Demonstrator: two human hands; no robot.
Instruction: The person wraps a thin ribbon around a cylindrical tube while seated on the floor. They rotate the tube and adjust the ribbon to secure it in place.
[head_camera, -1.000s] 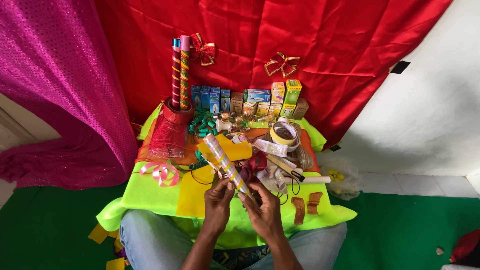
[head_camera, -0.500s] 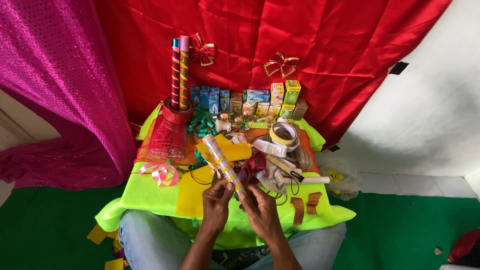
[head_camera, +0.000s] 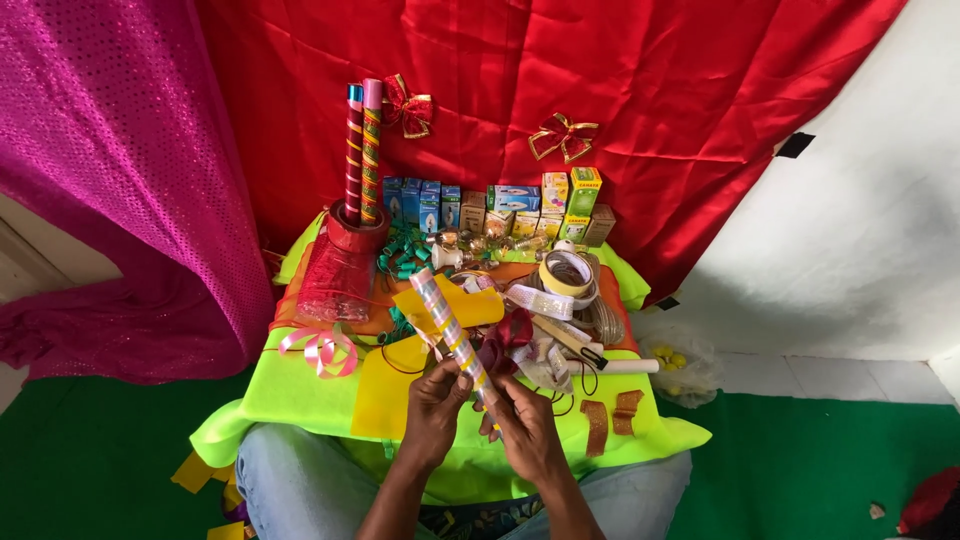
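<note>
From the head camera, both hands meet low over the lap. The left hand (head_camera: 432, 403) is wrapped around the lower part of a striped wrapped stick (head_camera: 452, 334) — fingers clamped on it — and the right hand (head_camera: 523, 425) pinches the same stick at its near end, thumb and fingers pressed together on it. The stick slants up and away to the left from the hands, its far tip over a yellow paper sheet (head_camera: 470, 305). Just beyond the right hand lies a dark red ribbon bow (head_camera: 505, 335), with a roll of tape (head_camera: 566, 273) farther out. Beyond the left hand a pink curled ribbon (head_camera: 320, 347) rests on the neon-green cloth (head_camera: 290, 385); farther still stands a red container (head_camera: 342, 270) holding two tall striped sticks (head_camera: 362, 150) — a row of small boxes (head_camera: 500, 200) beside it.
</note>
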